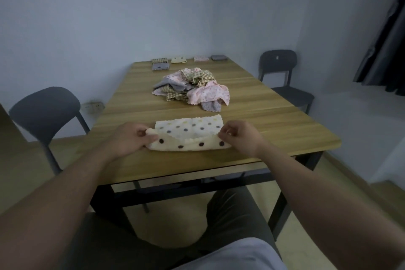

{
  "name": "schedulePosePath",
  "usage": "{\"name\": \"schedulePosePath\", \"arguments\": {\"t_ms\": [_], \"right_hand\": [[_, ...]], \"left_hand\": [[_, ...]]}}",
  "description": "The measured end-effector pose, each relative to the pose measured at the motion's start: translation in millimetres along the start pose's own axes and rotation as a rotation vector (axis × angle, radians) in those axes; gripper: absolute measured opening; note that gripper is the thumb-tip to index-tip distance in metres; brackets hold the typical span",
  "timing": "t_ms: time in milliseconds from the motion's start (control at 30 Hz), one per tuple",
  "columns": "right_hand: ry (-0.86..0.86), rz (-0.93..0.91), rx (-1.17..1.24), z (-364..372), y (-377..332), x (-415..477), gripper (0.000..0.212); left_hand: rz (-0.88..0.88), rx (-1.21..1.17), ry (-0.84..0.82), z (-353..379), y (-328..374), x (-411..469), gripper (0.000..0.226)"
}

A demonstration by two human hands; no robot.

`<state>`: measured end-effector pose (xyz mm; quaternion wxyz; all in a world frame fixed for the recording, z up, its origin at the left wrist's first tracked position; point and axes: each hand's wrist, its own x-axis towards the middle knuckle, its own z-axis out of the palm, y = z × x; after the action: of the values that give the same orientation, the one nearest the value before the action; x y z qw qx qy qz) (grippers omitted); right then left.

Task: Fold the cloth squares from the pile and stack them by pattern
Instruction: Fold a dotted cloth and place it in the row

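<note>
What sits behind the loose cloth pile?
Five folded stacks at the far edge of the table: checked stack, cream dotted stack, pink stack, grey stack, second grey stack nearer. Lower layers are covered; counts unclear.

cloth point(188, 133) before pile point(192, 87), stacks point(188, 60) seemingly behind

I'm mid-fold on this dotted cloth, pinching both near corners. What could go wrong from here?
1. The left hand and right hand pinch only the corners of the dotted cloth, so the middle of the flap may sag and the edges land uneven.
2. The matching dotted stack sits at the far edge of the table, beyond the loose pile. Reaching over could drag the pile or nudge the neighbouring stacks.
</note>
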<state>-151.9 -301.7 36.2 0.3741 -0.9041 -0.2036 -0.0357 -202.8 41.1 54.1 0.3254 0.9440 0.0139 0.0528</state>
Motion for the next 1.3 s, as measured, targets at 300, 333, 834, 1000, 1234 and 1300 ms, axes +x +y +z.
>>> {"name": "schedulePosePath", "arguments": {"t_ms": [300, 333, 834, 1000, 1234, 1300], "right_hand": [[0.160, 0.022, -0.031, 12.9, 14.2, 73.3, 0.014], [0.153, 0.021, -0.054, 14.4, 16.2, 83.5, 0.013], [0.054, 0.061, -0.382, 44.4, 56.0, 135.8, 0.034], [0.087, 0.057, -0.173, 42.9, 55.9, 139.7, 0.015], [0.222, 0.128, 0.475, 35.6, 40.6, 135.8, 0.032], [0.238, 0.133, 0.581, 37.1, 38.9, 134.7, 0.038]], "left_hand": [[-0.067, -0.023, 0.203, 15.5, -5.5, 58.5, 0.039], [-0.084, 0.011, 0.204, 15.5, -5.9, 66.4, 0.043], [-0.058, 0.059, -0.198, 22.7, -26.1, 158.7, 0.017], [-0.005, -0.071, -0.118, 22.1, -41.7, 155.4, 0.016], [-0.012, -0.376, 0.073, 31.6, -43.7, 147.4, 0.028], [-0.007, -0.447, 0.086, 31.5, -43.2, 146.3, 0.033]]}}
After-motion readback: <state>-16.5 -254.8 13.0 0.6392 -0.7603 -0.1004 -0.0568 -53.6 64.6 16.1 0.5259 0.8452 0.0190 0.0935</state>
